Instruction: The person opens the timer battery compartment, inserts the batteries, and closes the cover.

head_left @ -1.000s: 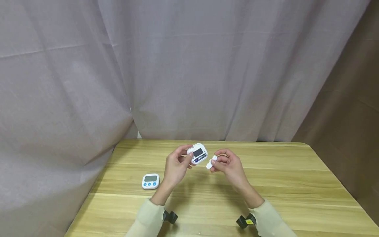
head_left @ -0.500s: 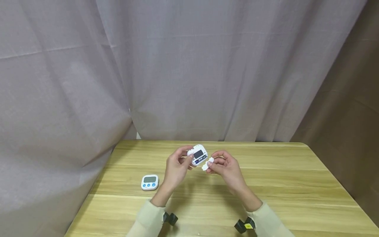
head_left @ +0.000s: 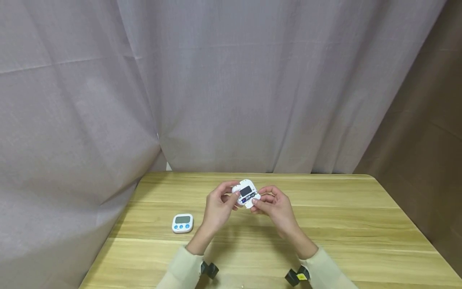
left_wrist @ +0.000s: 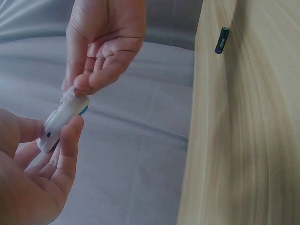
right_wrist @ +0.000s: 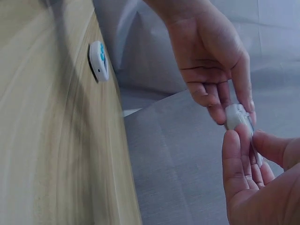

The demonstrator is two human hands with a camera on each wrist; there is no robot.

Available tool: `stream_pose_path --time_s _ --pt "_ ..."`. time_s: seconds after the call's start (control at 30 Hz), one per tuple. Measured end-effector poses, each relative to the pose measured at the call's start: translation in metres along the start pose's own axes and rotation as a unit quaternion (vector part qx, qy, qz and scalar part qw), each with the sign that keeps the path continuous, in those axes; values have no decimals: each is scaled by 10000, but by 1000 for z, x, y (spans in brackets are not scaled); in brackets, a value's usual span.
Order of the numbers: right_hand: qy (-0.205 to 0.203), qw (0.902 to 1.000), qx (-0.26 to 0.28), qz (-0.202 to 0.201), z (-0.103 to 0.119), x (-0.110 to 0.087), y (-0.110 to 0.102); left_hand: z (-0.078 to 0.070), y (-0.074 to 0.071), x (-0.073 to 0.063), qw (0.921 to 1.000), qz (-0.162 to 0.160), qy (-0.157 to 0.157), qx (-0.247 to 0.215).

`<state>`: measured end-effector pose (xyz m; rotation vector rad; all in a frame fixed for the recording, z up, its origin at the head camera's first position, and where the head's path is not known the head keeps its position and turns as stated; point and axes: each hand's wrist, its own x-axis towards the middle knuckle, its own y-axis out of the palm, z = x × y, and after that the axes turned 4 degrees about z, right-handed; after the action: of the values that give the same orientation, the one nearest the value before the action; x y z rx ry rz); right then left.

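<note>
My left hand (head_left: 216,208) grips a white digital timer (head_left: 249,186), its back turned toward the head camera. In the timer's uncovered battery compartment lies a dark battery (head_left: 248,198). Between thumb and fingers, my right hand (head_left: 280,206) pinches a white battery cover (head_left: 250,204) against the timer's lower right edge; whether it is seated cannot be told. The left wrist view shows the timer edge-on, with the cover largely hidden by the right fingers. In the right wrist view, the cover (right_wrist: 259,161) sticks out past the right thumb.
A second white timer (head_left: 182,223) with blue buttons lies face up on the wooden table (head_left: 353,224), left of my left forearm. The left wrist view shows a loose dark battery (left_wrist: 222,40) on the table. Grey curtain (head_left: 231,88) hangs behind the table's far edge.
My right hand has brought the cover leftward to the timer's edge, where a gap was before. My left hand has shifted slightly right and down with the timer.
</note>
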<state>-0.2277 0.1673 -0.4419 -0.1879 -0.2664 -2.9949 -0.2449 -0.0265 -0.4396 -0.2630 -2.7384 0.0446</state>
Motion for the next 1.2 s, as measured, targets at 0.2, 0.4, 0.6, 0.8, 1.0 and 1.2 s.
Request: stream_pose_path --time_s 0.2,0.4,0.6,0.8,1.0,1.2 --pt "135 9999 63 -56 -4 2 0 0 1 0 10000 38 75 39" --pt "211 9998 41 26 -7 2 0 -1 1 -2 9998 6 169 84" --pt "303 9995 10 57 -7 2 1 -1 2 -2 9997 94 183 135" --pt "335 9993 -72 178 -6 1 1 -2 4 -3 9997 104 142 142" --pt "454 9986 -168 217 -3 -1 -1 -3 4 -4 9996 175 99 173" --pt "524 9981 -239 203 -2 -1 -1 -4 4 -5 9996 176 76 196"
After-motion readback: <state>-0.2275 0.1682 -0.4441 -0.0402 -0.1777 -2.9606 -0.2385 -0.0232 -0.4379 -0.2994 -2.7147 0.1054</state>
